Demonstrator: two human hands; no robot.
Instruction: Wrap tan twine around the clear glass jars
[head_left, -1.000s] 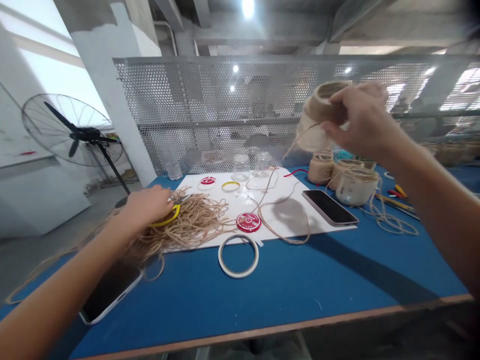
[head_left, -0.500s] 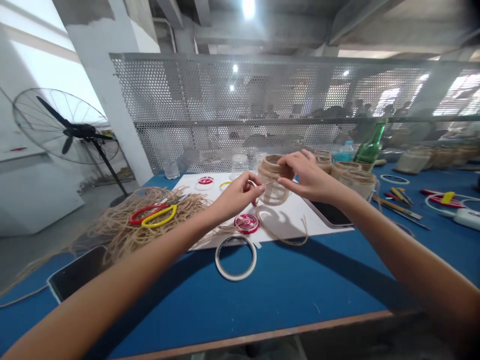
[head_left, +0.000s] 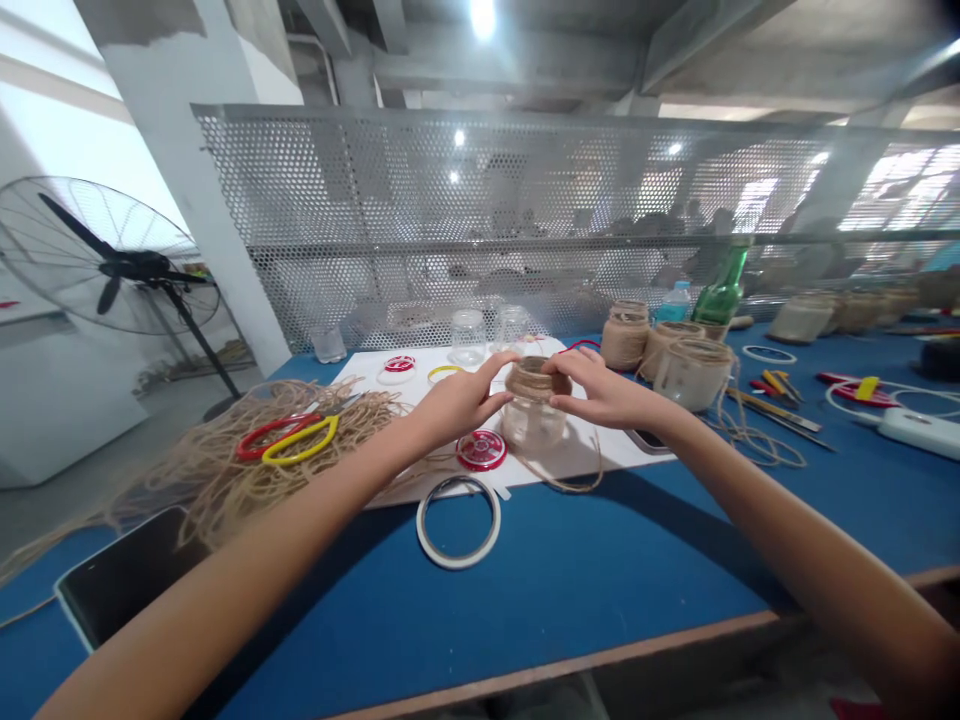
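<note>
A small glass jar [head_left: 534,412] with brown twine wound round its neck stands upright on the white board [head_left: 409,358]. My left hand [head_left: 456,403] pinches the jar's rim from the left, fingers closed on the twine there. My right hand [head_left: 604,392] grips the rim from the right. A loose twine strand [head_left: 570,482] trails from the jar across the board. A red lid [head_left: 481,449] lies just left of the jar.
A twine heap [head_left: 225,465] with red and yellow scissors [head_left: 289,438] lies at left, a tape ring [head_left: 458,506] in front, a phone [head_left: 124,575] near left. Twine-wrapped jars [head_left: 690,370], a green bottle [head_left: 721,290], tools and a perforated metal screen [head_left: 525,200] stand behind and right.
The jar was held high in my right hand, came down, and now stands on the board. My left hand left the scissors on the twine heap and joined the jar's rim.
</note>
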